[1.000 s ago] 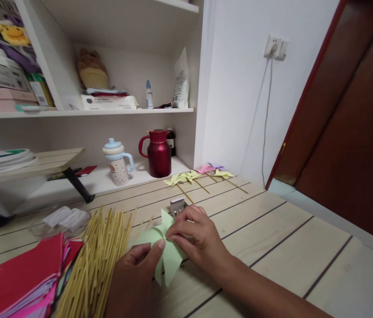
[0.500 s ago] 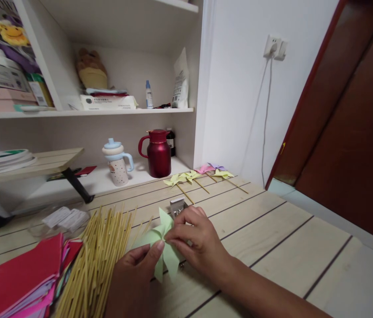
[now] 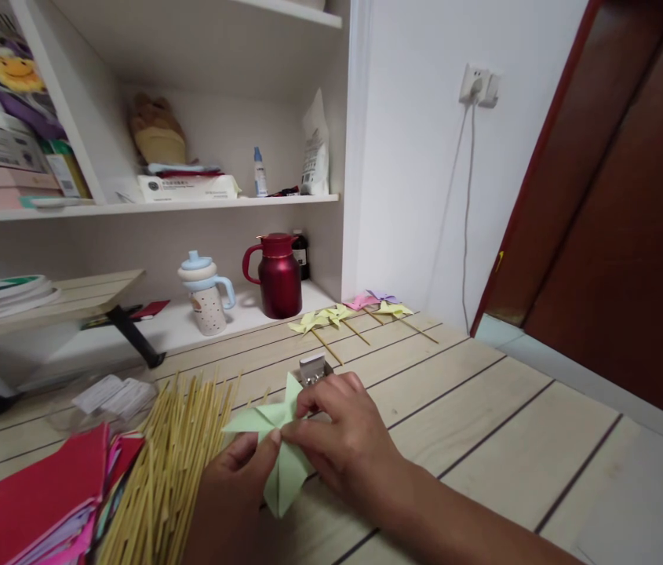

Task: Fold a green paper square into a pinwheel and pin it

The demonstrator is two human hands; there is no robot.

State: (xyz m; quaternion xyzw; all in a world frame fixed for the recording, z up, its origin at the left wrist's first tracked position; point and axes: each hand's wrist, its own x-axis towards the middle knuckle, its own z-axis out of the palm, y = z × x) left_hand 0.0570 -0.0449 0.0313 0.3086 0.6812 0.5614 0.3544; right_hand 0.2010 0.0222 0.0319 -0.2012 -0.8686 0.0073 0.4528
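A light green paper pinwheel point(image 3: 275, 447) is held just above the wooden table point(image 3: 484, 424) by both hands. My left hand point(image 3: 234, 490) pinches it from below, thumb at its centre. My right hand point(image 3: 343, 439) closes on its centre from the right, fingers pressed together. A pile of thin bamboo sticks point(image 3: 172, 463) lies just left of the hands. A small metal box point(image 3: 315, 367) sits right behind the pinwheel.
Stacked red and pink paper squares point(image 3: 37, 502) lie at the lower left. Finished pinwheels on sticks point(image 3: 355, 310) rest further back near the wall. A red jug point(image 3: 278, 275) and a lidded cup point(image 3: 205, 290) stand on the white ledge. A dark red door point(image 3: 619, 212) is at right.
The pinwheel has been turned and its blades spread flatter between my hands. The view has shifted slightly downward and left.
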